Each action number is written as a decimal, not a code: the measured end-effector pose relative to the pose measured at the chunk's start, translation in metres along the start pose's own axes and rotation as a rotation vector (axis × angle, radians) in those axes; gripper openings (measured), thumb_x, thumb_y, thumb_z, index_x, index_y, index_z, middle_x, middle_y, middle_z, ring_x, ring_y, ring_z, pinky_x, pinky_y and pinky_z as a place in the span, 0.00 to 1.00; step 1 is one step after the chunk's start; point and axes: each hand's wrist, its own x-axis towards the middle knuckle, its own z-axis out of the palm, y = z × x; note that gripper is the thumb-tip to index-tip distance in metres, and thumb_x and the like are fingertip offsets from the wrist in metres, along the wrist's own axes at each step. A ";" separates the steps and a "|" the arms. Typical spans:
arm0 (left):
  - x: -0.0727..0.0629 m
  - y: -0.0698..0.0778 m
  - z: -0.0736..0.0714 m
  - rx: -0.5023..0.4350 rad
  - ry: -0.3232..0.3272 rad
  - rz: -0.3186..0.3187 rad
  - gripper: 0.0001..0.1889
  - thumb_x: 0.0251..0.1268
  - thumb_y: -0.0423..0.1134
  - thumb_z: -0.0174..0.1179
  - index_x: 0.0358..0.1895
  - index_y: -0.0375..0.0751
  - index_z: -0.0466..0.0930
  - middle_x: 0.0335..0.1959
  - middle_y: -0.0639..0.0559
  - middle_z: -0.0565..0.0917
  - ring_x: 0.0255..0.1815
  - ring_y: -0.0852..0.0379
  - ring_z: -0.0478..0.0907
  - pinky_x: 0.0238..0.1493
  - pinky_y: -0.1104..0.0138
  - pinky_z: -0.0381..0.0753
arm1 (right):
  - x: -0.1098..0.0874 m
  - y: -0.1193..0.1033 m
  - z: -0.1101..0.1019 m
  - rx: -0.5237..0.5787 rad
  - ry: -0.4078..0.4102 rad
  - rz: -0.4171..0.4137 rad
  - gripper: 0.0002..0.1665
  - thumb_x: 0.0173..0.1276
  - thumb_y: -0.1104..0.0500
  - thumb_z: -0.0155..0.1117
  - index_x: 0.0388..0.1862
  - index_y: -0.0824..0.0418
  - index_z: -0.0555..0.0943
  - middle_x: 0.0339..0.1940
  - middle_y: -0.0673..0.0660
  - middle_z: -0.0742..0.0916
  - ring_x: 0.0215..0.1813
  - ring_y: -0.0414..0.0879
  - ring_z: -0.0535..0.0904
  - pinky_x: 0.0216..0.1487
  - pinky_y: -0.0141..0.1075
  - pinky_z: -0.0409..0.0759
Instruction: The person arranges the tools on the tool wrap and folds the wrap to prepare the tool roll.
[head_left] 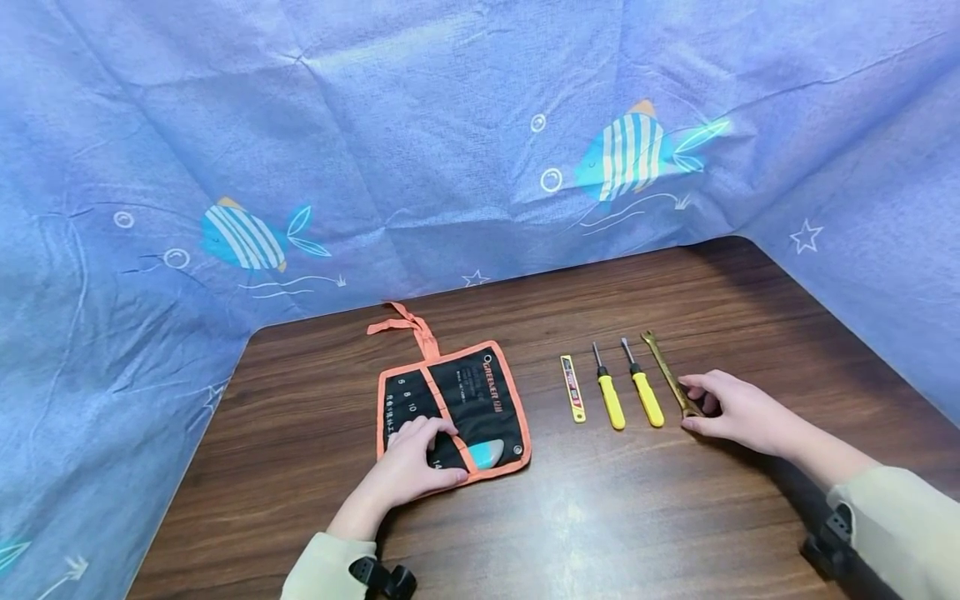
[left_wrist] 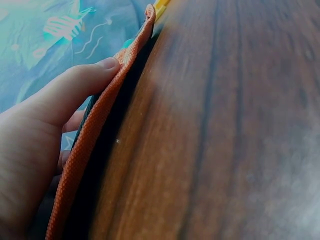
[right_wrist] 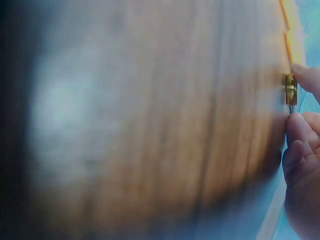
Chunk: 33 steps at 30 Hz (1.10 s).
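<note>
Blue fish-printed cloth is hanging behind a brown table, and two hands are resting well apart. The left hand is touching a black, orange-edged pouch, its thumb lying on the near edge and its fingers bending over the front (whether they are pinching it, I cannot tell). Something teal and grey is showing just right of those fingertips. The right hand is curling thumb and fingers around the near end of a brass-coloured wrench. Between the hands, two yellow-handled screwdrivers are lying beside a narrow yellow strip.
</note>
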 end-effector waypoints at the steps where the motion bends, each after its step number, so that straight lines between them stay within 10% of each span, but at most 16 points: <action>1: 0.000 0.000 0.000 0.001 -0.001 -0.001 0.29 0.42 0.68 0.65 0.49 0.63 0.74 0.30 0.61 0.67 0.35 0.61 0.63 0.39 0.59 0.58 | -0.001 0.000 0.000 -0.003 0.007 -0.002 0.32 0.53 0.53 0.73 0.53 0.70 0.75 0.37 0.51 0.79 0.33 0.36 0.72 0.33 0.34 0.73; 33: 0.002 0.000 0.001 -0.002 -0.011 -0.019 0.29 0.42 0.68 0.65 0.49 0.62 0.74 0.28 0.60 0.67 0.34 0.60 0.62 0.37 0.59 0.57 | 0.003 -0.006 0.009 -0.065 0.067 0.054 0.30 0.50 0.62 0.69 0.51 0.76 0.74 0.28 0.50 0.80 0.30 0.42 0.75 0.31 0.39 0.73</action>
